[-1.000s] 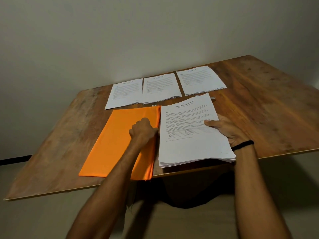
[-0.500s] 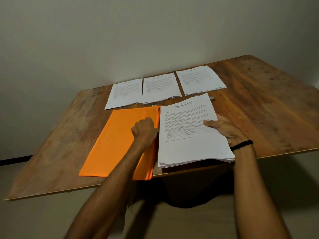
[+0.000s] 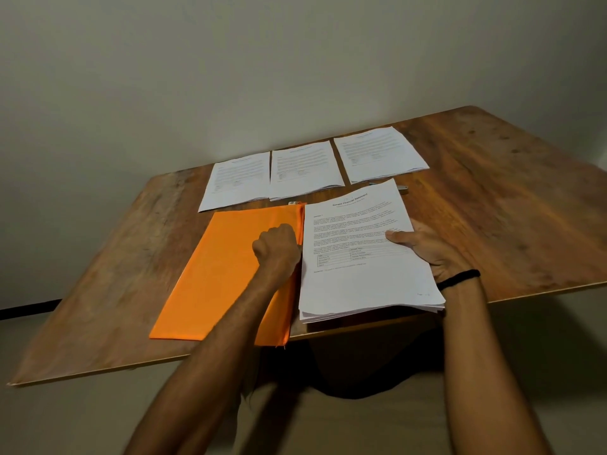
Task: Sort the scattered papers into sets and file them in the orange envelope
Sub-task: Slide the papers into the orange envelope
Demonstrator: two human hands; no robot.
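The orange envelope (image 3: 223, 274) lies flat on the tabletop (image 3: 492, 208), at its front edge. The left hand (image 3: 279, 247) sits at the envelope's right edge with fingers curled under, though I cannot tell whether they grip it. Just beside it the right hand (image 3: 433, 254) holds a stack of papers (image 3: 361, 257), thumb on top, with a row of 3 paper sets (image 3: 303, 169) behind.

Dim warm light, wide-angle bend at edges, deep shadow beneath table (image 3: 512, 205).
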